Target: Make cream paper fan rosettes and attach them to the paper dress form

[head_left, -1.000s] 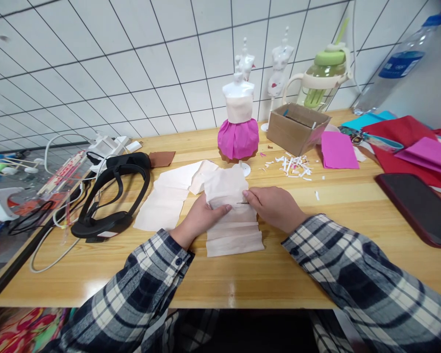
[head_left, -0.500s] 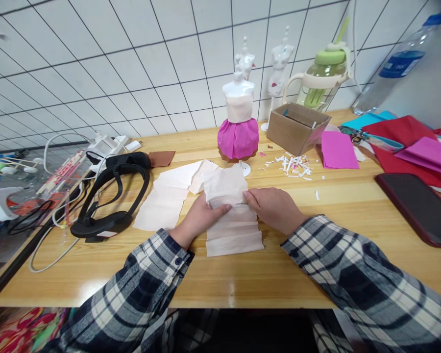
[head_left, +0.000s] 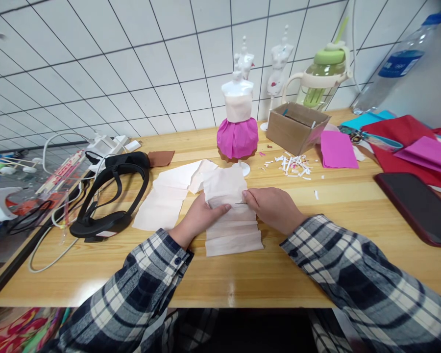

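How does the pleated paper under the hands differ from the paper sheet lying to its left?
The pleated paper is folded into stacked horizontal pleats; the flat sheet shows only faint creases. The left hand and right hand pinch the pleated paper; the flat sheet lies untouched. Both are pale cream and rest on the wooden table.

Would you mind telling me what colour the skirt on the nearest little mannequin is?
The skirt is bright magenta pink, seen best in the head view.
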{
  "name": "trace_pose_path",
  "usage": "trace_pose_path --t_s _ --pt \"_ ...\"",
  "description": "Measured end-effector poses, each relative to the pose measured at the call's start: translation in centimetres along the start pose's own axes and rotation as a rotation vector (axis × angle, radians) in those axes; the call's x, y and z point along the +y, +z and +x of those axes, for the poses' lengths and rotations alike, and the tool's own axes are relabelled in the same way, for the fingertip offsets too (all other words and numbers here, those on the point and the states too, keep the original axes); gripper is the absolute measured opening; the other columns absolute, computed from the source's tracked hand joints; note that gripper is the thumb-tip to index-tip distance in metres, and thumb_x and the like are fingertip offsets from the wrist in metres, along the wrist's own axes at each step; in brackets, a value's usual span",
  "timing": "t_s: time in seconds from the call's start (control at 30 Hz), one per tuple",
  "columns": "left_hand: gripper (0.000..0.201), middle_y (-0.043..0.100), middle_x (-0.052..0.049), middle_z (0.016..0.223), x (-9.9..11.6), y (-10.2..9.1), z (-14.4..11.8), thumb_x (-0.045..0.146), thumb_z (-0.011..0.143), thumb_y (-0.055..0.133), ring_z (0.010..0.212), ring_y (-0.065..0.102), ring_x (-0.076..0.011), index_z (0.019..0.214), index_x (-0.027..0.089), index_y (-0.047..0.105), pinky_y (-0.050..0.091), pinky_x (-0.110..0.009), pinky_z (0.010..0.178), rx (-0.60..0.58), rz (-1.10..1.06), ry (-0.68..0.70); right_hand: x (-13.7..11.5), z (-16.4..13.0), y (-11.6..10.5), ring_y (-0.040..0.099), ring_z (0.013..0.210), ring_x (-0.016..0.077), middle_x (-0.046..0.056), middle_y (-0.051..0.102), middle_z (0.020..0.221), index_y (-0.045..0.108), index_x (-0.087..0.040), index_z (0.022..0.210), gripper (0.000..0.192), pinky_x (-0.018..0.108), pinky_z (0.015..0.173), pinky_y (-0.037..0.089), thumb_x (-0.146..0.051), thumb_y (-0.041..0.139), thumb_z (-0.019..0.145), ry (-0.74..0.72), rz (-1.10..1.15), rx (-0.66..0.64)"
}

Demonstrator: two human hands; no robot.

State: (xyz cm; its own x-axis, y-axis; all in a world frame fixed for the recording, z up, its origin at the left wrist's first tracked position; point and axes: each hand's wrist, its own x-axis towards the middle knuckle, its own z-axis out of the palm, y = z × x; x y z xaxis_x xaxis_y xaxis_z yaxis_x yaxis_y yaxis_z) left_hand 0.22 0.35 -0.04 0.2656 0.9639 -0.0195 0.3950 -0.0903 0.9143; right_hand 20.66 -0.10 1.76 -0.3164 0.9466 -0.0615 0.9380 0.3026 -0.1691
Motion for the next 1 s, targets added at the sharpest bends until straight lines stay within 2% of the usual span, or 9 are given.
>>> trace_pose_path --t_s 0.7,1.0 --pt "0.06 0.065 -0.013 0.131 -0.1 0.1 -0.1 0.041 0.075 0.074 0.122 0.06 -0.0302 0.127 0.014 0.058 0.042 -0.046 0.11 0.001 0.009 0.037 -0.5 0.0 0.4 0.067 0.082 0.0196 0.007 0.074 0.091 0.067 -0.021 0.094 0.051 0.028 0.064 0.034 -0.041 0.022 0.103 -0.007 -0.007 0.014" --pt "0.058 0.065 -0.012 0.131 -0.2 0.2 0.1 0.038 0.078 0.072 0.122 0.059 -0.029 0.128 0.014 0.058 0.041 -0.046 0.111 0.017 0.062 0.043 -1.0 -0.3 0.7 0.069 0.079 0.0207 0.006 0.075 0.087 0.067 -0.021 0.089 0.05 0.03 0.061 0.032 -0.039 0.022 0.104 0.006 -0.041 0.097"
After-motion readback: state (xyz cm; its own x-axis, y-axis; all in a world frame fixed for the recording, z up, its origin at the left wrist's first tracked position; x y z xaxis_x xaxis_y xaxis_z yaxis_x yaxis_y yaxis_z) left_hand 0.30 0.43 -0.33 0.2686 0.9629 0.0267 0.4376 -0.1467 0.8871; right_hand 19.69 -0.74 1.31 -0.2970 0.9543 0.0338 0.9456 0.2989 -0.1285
